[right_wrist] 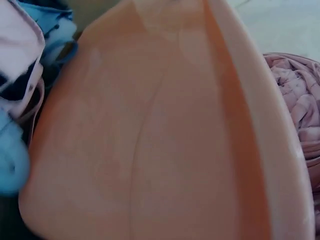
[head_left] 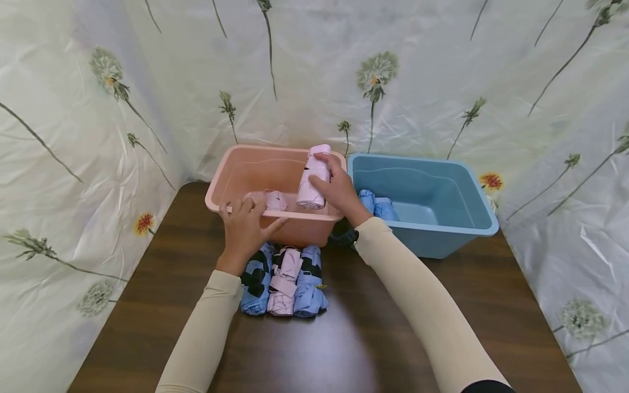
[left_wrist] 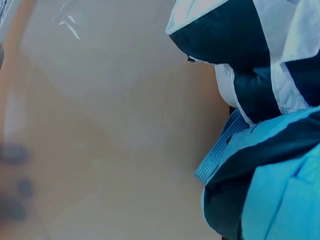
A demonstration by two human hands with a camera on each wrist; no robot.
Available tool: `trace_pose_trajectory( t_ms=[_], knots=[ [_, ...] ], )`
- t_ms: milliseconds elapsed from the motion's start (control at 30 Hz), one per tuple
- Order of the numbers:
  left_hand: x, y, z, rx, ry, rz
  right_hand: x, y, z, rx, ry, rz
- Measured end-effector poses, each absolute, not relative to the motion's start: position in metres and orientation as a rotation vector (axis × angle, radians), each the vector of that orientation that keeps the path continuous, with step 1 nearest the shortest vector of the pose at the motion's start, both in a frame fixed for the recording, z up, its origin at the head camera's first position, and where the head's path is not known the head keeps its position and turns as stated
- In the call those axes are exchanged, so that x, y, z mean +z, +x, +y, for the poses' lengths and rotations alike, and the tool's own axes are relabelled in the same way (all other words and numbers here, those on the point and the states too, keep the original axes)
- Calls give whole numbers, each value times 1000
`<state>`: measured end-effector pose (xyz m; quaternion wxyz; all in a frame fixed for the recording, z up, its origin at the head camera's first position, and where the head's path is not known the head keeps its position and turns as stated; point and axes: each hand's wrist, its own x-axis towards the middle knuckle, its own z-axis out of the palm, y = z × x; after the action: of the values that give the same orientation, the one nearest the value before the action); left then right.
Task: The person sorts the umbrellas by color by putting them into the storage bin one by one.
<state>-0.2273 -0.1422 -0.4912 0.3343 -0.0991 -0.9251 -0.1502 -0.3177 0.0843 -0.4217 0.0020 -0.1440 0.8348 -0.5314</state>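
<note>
Right hand (head_left: 339, 190) wrapped round a pink roll (head_left: 315, 168).
Left of it, the left hand (head_left: 244, 229) hooks its fingers over the bin (head_left: 300, 233) at its near rim.

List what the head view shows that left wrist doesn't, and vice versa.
Head only: the right hand holding a pink fabric roll at the pink bin's opening, the blue bin with blue rolls inside, and the dandelion-print backdrop.

Left wrist only: the ribbed weave of a blue strap beside the blue bundle. Dark blurs at left: unclear.

Both: the pink bin's outer wall, with the blue bundle and a pink-and-black bundle beside it.
</note>
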Motion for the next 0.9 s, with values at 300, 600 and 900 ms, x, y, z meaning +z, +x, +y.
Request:
trace_pose_trajectory(
  t_ms=[300, 600, 900],
  knots=[
    [-490, -227, -142, -378, -259, -2406, -424, -316, 79, -1481, -536, 2755],
    [-492, -228, -143, -378, -248, -2452, -432, -318, 68, -1095, -587, 2961],
    [-490, -225, -141, -408, -250, -2440, -435, -314, 63, -861, -514, 2968]
  ],
)
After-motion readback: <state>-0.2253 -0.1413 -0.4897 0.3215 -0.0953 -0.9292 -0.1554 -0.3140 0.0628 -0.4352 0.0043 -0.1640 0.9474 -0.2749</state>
